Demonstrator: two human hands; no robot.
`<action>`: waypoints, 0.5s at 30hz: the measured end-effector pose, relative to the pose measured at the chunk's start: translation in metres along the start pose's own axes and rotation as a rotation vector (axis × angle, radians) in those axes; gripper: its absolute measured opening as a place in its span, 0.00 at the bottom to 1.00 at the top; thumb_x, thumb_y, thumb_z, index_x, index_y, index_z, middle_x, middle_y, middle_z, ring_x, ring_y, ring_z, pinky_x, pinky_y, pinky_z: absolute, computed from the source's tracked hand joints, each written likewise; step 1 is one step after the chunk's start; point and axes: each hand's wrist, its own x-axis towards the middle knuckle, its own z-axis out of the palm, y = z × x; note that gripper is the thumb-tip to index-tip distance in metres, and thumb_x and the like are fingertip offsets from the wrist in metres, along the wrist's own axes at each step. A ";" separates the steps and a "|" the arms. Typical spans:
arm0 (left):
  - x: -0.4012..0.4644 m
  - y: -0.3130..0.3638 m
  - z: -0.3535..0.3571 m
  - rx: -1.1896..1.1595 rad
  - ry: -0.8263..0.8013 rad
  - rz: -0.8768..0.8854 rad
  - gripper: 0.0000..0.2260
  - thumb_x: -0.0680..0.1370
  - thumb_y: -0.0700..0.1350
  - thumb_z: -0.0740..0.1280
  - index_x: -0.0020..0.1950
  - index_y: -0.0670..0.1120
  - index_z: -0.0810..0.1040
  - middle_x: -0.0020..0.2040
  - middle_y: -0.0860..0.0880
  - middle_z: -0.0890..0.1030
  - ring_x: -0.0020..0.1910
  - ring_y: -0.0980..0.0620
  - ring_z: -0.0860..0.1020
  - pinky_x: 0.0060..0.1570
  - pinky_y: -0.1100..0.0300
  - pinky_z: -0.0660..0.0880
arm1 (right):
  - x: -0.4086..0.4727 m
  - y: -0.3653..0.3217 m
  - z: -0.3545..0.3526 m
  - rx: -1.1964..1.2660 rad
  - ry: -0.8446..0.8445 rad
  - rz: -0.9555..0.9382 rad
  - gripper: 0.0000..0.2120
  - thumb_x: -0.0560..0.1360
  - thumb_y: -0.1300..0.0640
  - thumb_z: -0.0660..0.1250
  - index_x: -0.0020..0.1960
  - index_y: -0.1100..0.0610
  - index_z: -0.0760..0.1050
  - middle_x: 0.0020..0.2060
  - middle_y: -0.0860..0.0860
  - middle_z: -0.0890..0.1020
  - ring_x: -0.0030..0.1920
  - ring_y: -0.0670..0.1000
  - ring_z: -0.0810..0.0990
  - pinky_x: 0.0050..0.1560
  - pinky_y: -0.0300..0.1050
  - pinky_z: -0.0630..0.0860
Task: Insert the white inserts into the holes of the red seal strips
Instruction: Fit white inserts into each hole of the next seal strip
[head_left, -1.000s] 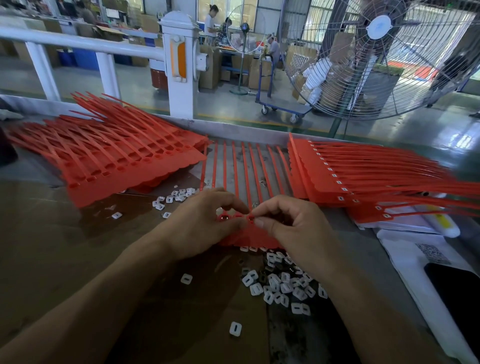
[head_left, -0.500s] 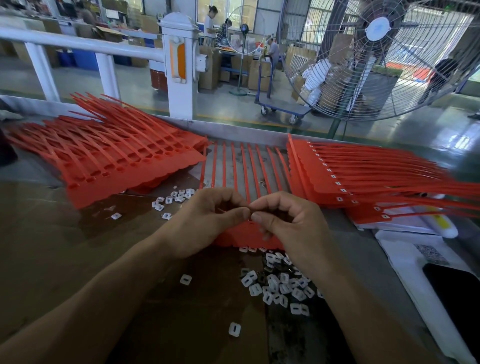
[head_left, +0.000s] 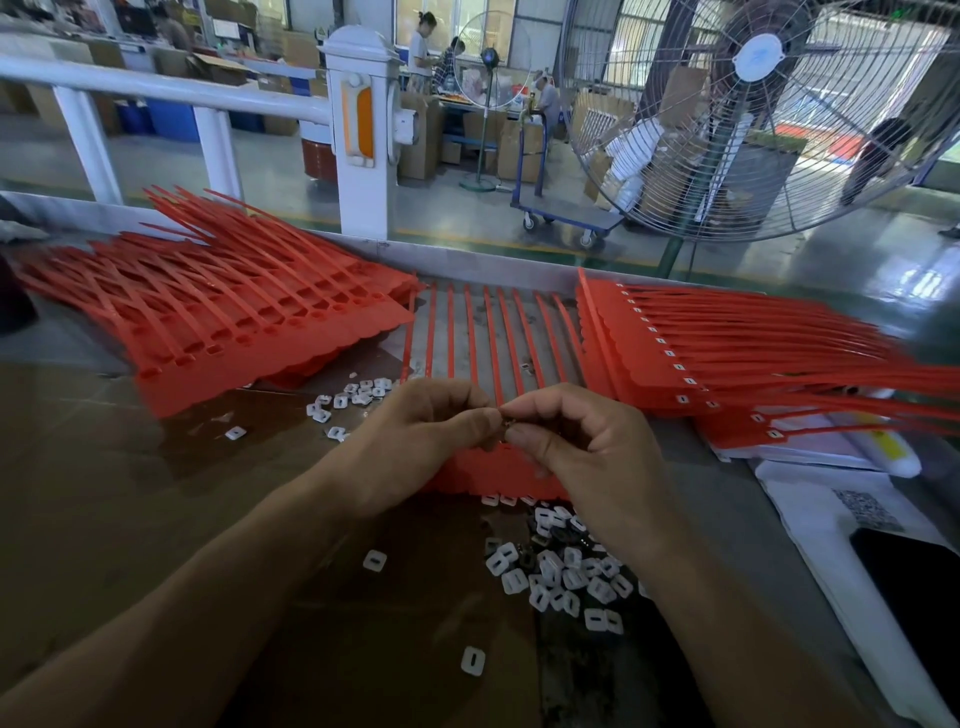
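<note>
A sheet of joined red seal strips (head_left: 488, 332) lies flat in the middle of the table, its head end partly hidden under my hands. My left hand (head_left: 410, 441) and my right hand (head_left: 587, 447) meet fingertip to fingertip just above that sheet, pinching a small insert (head_left: 505, 422) between them; it is mostly hidden by the fingers. Loose white inserts (head_left: 561, 571) lie in a heap below my right hand, and a smaller scatter of white inserts (head_left: 348, 400) lies left of the sheet.
A pile of red strips with open holes (head_left: 234, 322) lies at the left. A stack of strips with white inserts in them (head_left: 727, 358) lies at the right, over white papers (head_left: 831, 519) and a dark phone (head_left: 914, 587). A railing and a big fan (head_left: 753, 104) stand behind the table.
Both hands have lifted a little off the head end of the red sheet and now meet fingertip to fingertip above it. The sheet and piles have not moved.
</note>
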 end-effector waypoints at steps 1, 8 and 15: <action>0.000 0.000 0.000 0.004 -0.001 0.004 0.10 0.82 0.46 0.66 0.47 0.43 0.82 0.44 0.38 0.81 0.47 0.34 0.77 0.52 0.38 0.74 | 0.000 0.001 0.000 -0.001 0.004 0.000 0.09 0.78 0.58 0.73 0.53 0.45 0.84 0.45 0.42 0.86 0.47 0.46 0.85 0.46 0.38 0.79; 0.002 -0.009 0.000 0.167 0.062 0.014 0.13 0.82 0.56 0.65 0.44 0.51 0.82 0.38 0.46 0.81 0.36 0.46 0.76 0.37 0.53 0.73 | 0.003 0.003 -0.003 -0.012 0.080 0.016 0.10 0.77 0.58 0.74 0.51 0.43 0.84 0.43 0.39 0.86 0.44 0.40 0.84 0.44 0.32 0.78; 0.002 -0.018 -0.007 0.696 0.026 0.015 0.08 0.79 0.58 0.65 0.55 0.59 0.80 0.54 0.63 0.77 0.56 0.63 0.72 0.61 0.57 0.70 | 0.013 0.022 -0.037 -0.185 0.259 0.176 0.09 0.77 0.58 0.74 0.47 0.43 0.83 0.40 0.38 0.85 0.42 0.38 0.82 0.49 0.41 0.77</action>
